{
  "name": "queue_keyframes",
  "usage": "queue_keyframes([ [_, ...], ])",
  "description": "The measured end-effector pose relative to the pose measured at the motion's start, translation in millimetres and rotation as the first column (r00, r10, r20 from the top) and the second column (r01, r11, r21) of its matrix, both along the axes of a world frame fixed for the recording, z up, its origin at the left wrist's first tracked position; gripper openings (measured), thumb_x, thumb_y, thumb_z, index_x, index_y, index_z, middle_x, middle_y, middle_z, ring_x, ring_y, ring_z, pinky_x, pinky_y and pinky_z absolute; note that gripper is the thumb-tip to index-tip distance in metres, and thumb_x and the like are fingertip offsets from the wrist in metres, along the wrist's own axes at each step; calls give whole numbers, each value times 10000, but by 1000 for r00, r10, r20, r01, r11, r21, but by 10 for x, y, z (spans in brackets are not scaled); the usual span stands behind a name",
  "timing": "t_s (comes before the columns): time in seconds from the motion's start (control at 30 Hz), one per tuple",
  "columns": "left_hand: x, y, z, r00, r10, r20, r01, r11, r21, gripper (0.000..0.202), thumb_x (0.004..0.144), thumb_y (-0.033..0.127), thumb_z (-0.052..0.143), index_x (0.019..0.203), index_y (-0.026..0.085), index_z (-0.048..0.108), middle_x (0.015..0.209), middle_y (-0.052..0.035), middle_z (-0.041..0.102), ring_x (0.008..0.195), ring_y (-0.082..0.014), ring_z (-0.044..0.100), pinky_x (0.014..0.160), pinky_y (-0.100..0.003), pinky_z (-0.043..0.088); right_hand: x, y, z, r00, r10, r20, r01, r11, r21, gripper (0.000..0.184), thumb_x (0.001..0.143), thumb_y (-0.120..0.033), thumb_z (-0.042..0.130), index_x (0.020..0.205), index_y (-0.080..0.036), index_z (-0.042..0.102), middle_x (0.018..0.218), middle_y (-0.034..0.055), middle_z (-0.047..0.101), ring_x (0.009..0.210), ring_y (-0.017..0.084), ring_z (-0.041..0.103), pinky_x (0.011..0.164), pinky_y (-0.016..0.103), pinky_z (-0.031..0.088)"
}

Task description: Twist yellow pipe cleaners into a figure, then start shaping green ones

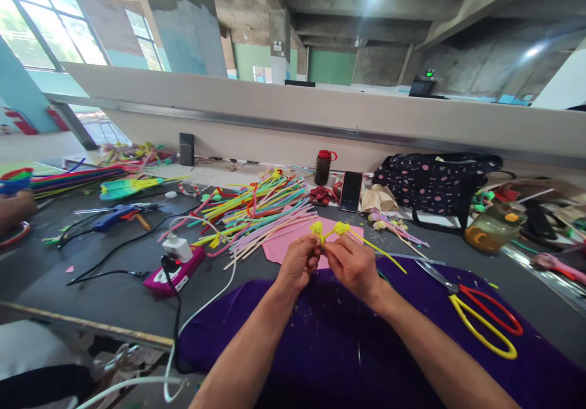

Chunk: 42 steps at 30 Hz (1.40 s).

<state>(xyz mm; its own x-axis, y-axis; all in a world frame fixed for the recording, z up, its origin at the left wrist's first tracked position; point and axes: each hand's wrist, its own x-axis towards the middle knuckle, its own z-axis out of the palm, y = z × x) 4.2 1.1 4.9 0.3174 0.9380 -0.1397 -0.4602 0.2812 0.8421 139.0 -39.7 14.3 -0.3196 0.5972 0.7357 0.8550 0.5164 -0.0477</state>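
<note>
Between my two hands is a yellow pipe cleaner [341,229] bent into small looped clumps, its straight tail slanting down to the right. My left hand [300,259] pinches the clump on the left. The fingers of my right hand [352,262] are closed on the same piece, close beside the left fingertips. Both hands are above the near edge of a pink sheet [274,247] and a dark purple cloth [339,323]. My fingers hide part of the yellow piece. Scissors [453,288] with one red and one yellow handle lie open on the cloth to the right.
A pile of coloured pipe cleaners [260,207] lies behind my left hand. Left of it are a purple power strip [176,275], trailing cables and a blue glue gun [121,213]. A bottle [324,168], phone [350,190], dark bag [434,183] and jug [494,229] stand behind. Another person's hand [16,210] shows far left.
</note>
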Motion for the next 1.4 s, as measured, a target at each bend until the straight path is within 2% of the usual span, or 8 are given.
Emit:
queue_keyframes([
  [0.13, -5, -1, -19, 1000, -8, -26, 10, 997, 72, 198, 617, 305, 593, 650, 139, 491, 507, 45, 488, 313, -1, 311, 308, -142, 106, 15, -6, 25, 1000, -7, -25, 6, 999, -41, 200, 847, -208, 454, 883, -172, 648, 731, 43, 570, 702, 119, 531, 654, 214, 368],
  [0.3, -10, -19, -1, 997, -36, -63, 46, 985, 167, 262, 609, 319, 636, 781, 128, 587, 615, 5, 576, 365, -32, 427, 302, -152, 190, 35, -21, 60, 999, -42, -20, 41, 997, -64, 198, 850, -214, 449, 878, -177, 642, 721, 40, 558, 703, 125, 526, 641, 219, 351],
  [0.43, -7, -20, 12, 994, 7, -105, 13, 983, 185, 302, 612, 399, 661, 710, 121, 597, 578, 7, 564, 368, -36, 434, 318, -157, 237, 33, -28, 64, 999, -34, 20, 35, 998, -59, 196, 847, -211, 450, 851, -182, 644, 707, 33, 552, 680, 122, 516, 634, 220, 349],
  [0.7, -33, -22, 49, 1000, -24, 6, 24, 1000, -1, 282, 615, 349, 693, 808, 145, 662, 658, -9, 617, 568, -83, 559, 469, -166, 363, 56, -20, 50, 1000, 8, 0, -8, 999, -48, 264, 846, -187, 440, 1044, -195, 614, 743, 40, 570, 707, 126, 534, 669, 218, 383],
  [0.83, -54, -5, 47, 1000, -15, -3, 15, 1000, 9, 250, 602, 303, 718, 764, 123, 656, 617, 1, 585, 475, -36, 474, 422, -146, 299, 73, -8, 34, 999, 38, -9, -38, 998, -58, 284, 843, -188, 448, 1081, -204, 602, 754, 39, 579, 708, 123, 545, 668, 216, 394],
  [0.97, -62, 12, 35, 999, -40, 16, 39, 999, 10, 231, 591, 272, 731, 736, 118, 640, 538, 30, 526, 380, -2, 349, 362, -144, 200, 79, -8, 46, 995, 67, -76, -74, 993, -90, 269, 839, -172, 453, 1052, -211, 614, 790, 40, 593, 724, 121, 554, 695, 226, 410],
  [1.23, 14, -87, 34, 992, 57, 109, -62, 997, 41, 233, 574, 246, 742, 759, 138, 650, 587, 22, 562, 490, -47, 484, 480, -162, 367, 34, -49, 174, 941, 143, -306, -194, 971, -143, 177, 829, -202, 498, 949, -190, 627, 854, 54, 605, 784, 137, 564, 691, 242, 432],
  [1.4, 23, -121, 71, 993, 75, 87, -78, 996, 33, 231, 569, 246, 743, 743, 121, 658, 575, 21, 555, 447, -21, 438, 412, -135, 298, 24, -29, 189, 899, 113, -423, -226, 947, -227, 111, 816, -237, 523, 824, -190, 623, 754, 36, 601, 697, 142, 558, 632, 254, 429],
])
